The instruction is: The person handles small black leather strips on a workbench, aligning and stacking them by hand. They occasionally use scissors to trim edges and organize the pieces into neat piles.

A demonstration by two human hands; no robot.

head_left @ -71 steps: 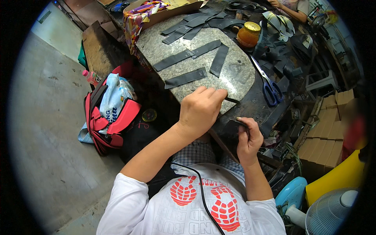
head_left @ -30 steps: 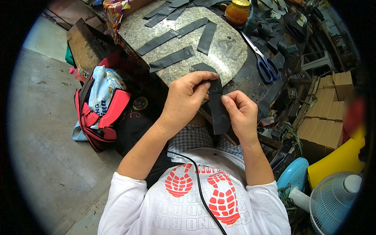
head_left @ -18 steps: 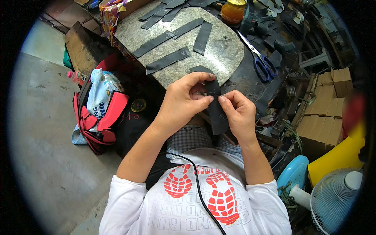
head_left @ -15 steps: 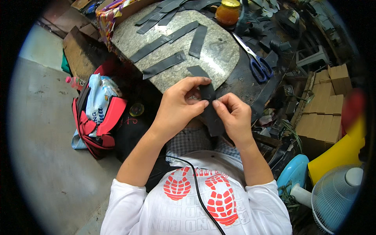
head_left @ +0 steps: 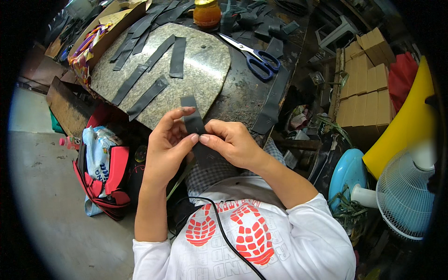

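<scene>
My left hand [head_left: 169, 142] and my right hand [head_left: 233, 142] both pinch a flat black strip [head_left: 192, 120] between thumb and fingers, the thumb tips almost meeting at its middle. One end of the strip points up over the near edge of a speckled stone slab [head_left: 200, 70]; the other hangs toward my lap. Several similar dark strips lie on the slab, among them one short strip [head_left: 178, 57] and one slanting strip [head_left: 148, 98]. Blue-handled scissors [head_left: 255, 59] rest, blades apart, on the dark tabletop right of the slab.
An orange-filled jar [head_left: 206, 15] stands at the slab's far edge, with dark scraps [head_left: 266, 21] beside it. A cardboard box [head_left: 100, 28] borders the slab's left. Brown cartons [head_left: 366, 93] and a white fan [head_left: 405, 198] are at right; a red-and-black bag [head_left: 114, 175] is at left.
The view has turned, so the slab, scissors and jar appear farther left. Both hands keep their pinch on the strip, and the right hand now lies more sideways across it.
</scene>
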